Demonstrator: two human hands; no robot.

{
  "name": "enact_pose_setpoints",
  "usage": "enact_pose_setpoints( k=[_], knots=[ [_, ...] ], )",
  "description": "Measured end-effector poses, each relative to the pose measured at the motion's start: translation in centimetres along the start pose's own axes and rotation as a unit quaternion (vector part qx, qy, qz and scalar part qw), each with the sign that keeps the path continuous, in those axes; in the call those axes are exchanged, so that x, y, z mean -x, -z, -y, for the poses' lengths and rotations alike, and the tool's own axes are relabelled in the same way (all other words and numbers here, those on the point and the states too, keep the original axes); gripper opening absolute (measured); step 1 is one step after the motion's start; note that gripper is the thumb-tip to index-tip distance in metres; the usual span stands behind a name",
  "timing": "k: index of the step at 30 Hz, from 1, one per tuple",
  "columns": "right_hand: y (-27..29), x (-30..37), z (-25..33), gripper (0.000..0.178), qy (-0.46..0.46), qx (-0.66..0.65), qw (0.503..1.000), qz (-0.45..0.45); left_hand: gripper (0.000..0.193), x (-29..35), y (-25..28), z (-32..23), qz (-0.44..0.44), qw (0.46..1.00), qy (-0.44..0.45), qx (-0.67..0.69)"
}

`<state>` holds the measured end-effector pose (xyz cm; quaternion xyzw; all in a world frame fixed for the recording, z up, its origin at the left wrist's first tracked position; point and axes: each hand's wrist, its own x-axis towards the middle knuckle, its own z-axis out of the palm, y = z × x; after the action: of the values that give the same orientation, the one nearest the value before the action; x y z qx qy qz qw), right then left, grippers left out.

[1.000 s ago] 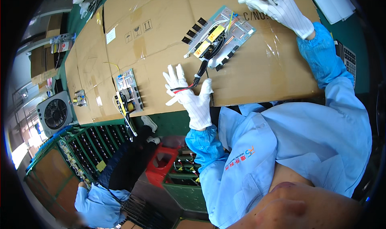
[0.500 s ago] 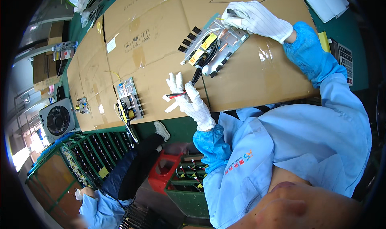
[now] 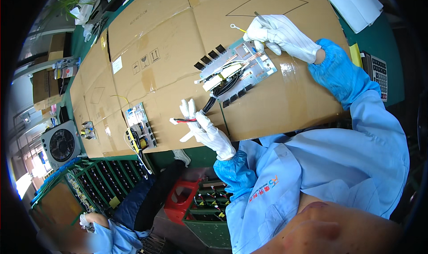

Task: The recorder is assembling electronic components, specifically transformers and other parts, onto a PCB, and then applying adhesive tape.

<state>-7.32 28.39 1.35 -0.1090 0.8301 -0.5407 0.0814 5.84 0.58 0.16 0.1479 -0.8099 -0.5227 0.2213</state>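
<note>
A circuit board (image 3: 256, 73) with metal plates, black parts along two edges and a pale transformer-like block (image 3: 221, 75) lies on the cardboard. At its far right corner my gloved right hand (image 3: 283, 36) pinches a yellow wire (image 3: 241, 29) that ends in a ring terminal (image 3: 233, 26). A thin grey piece (image 3: 258, 16) sticks out above those fingers; its kind is unclear. Below the board, my gloved left hand (image 3: 207, 133) holds a black cable (image 3: 209, 104) between thumb and fingers. Red and black wires (image 3: 185, 120) with a white connector (image 3: 173, 120) stick out of it leftward.
Flattened cardboard (image 3: 174, 75) covers the table. Left of me lie a second board (image 3: 140, 124) and a smaller one (image 3: 88, 130). A fan (image 3: 61, 142) stands beyond. A calculator (image 3: 379, 73) and papers (image 3: 354, 6) are at right. A co-worker (image 3: 116, 234) is at lower left, by green racks (image 3: 104, 178).
The board has turned and now lies flatter. The yellow wire's ring terminal has come into sight beside my right fingers. My left hand has shifted down and left with the cable.
</note>
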Motion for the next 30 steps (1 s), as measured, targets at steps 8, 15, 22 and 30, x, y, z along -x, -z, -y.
enact_pose_setpoints(
  k=[8, 15, 22, 30],
  knots=[
    [-1.8, 0.8, 1.7, 0.03, 0.241, 0.117, 0.963, -0.015, 0.049, 0.1, -0.3, 0.4, -0.002, 1.0, 0.01, 0.026],
    [-3.0, 1.8, 0.0, 0.046, 0.446, 0.347, 0.823, -0.063, 0.047, 0.0, -0.1, 0.7, -0.005, 1.0, 0.009, 0.005],
    [-2.8, 2.4, 1.2, 0.04, 0.442, 0.415, 0.795, -0.022, 0.047, 0.2, 0.1, 0.8, -0.007, 1.0, 0.002, 0.013],
    [-2.7, 2.4, 1.8, 0.035, 0.441, 0.396, 0.804, -0.038, 0.043, 0.1, 0.2, 0.9, 0.011, 0.999, 0.023, 0.032]
  ],
)
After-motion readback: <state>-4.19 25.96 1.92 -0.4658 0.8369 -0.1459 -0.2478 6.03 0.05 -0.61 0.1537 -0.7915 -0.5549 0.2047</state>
